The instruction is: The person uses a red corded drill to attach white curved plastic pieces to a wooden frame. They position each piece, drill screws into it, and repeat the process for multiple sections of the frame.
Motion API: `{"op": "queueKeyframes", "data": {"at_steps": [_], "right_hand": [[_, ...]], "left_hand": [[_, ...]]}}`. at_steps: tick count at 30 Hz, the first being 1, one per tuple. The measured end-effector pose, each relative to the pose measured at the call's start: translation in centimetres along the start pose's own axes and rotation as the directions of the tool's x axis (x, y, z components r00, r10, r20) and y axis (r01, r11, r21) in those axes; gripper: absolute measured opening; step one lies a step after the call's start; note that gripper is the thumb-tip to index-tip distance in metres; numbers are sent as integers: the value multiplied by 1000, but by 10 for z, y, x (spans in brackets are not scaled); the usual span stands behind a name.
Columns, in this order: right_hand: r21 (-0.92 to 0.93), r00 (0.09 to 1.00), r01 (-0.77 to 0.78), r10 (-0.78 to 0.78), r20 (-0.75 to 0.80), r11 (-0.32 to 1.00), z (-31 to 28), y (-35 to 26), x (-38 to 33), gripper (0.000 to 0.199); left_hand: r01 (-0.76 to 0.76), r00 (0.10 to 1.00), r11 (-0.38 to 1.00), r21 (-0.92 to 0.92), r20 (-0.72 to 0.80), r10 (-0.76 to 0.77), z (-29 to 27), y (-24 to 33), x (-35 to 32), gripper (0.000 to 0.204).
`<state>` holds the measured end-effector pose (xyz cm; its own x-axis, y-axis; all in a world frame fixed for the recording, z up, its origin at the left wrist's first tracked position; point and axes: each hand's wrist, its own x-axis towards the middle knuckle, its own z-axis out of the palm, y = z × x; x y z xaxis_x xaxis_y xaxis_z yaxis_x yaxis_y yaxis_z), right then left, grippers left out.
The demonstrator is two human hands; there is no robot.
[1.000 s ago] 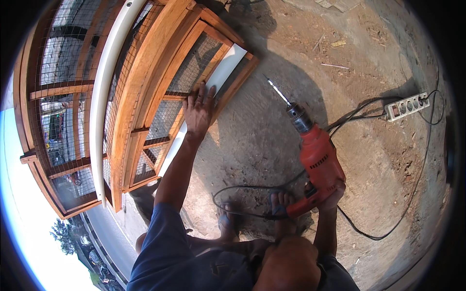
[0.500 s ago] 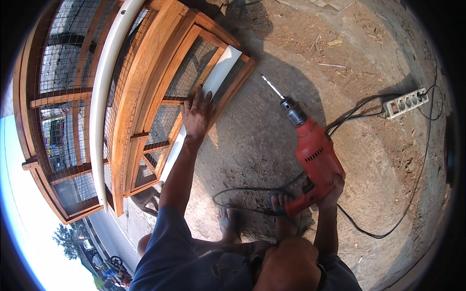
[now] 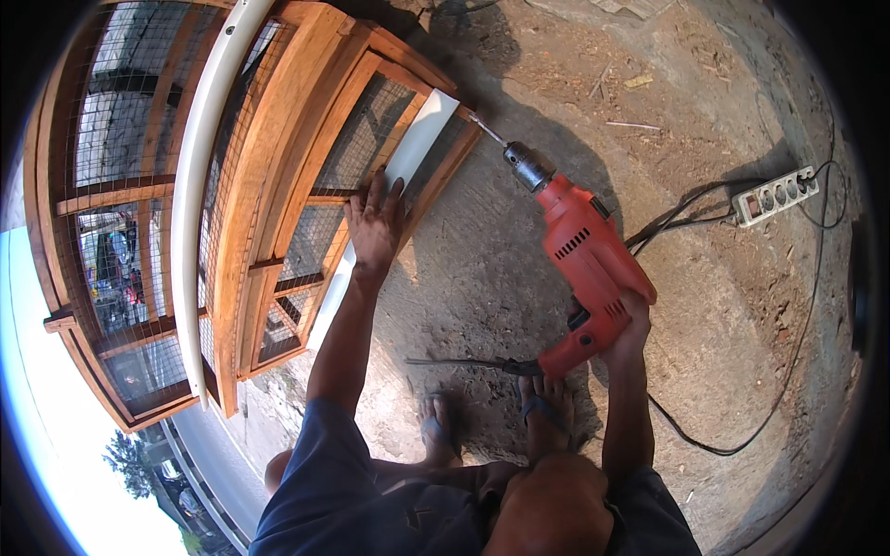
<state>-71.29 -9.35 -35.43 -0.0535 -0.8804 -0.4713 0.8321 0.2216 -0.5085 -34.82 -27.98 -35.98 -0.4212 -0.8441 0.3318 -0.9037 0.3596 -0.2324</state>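
Dirt floor (image 3: 742,306). Right hand (image 3: 630,320) gripping drill (image 3: 584,259), bit up-left, tip at frame (image 3: 445,167) corner; left hand (image 3: 375,222) flat on frame, fingers spread.

I see short blue sleeves (image 3: 315,454) on both arms, 2 bare forearms, and blue flip-flops (image 3: 547,408) on my feet.

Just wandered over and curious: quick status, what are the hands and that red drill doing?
Left hand flat on wooden cage frame. Right hand gripping red drill, bit tip at the frame's corner by the white strip. Cord trailing on the ground; nothing blocking.
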Motion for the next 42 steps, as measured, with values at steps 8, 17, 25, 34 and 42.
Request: {"op": "queueKeyframes", "data": {"at_steps": [8, 17, 25, 34, 42], "right_hand": [[-120, 999, 3, 3, 50, 993, 7, -2, 13, 67], [-8, 1000, -21, 20, -20, 1000, 2, 2, 7, 58], [-26, 999, -32, 31, -40, 999, -2, 3, 2, 64], [-73, 999, 34, -33, 6, 997, 17, -1, 8, 54], [-227, 997, 69, -62, 39, 972, 48, -8, 11, 52]], "left_hand": [[-1, 1000, 999, -37, 13, 1, 2, -3, 1, 33], [-69, 997, 998, 3, -30, 69, 4, -6, 1, 37], [-58, 997, 998, 0, -51, 57, 2, -1, 1, 39], [-21, 999, 1000, -21, -36, 20, -3, 2, 2, 32], [-41, 997, 999, -29, -63, 39, -4, 3, -5, 33]]}}
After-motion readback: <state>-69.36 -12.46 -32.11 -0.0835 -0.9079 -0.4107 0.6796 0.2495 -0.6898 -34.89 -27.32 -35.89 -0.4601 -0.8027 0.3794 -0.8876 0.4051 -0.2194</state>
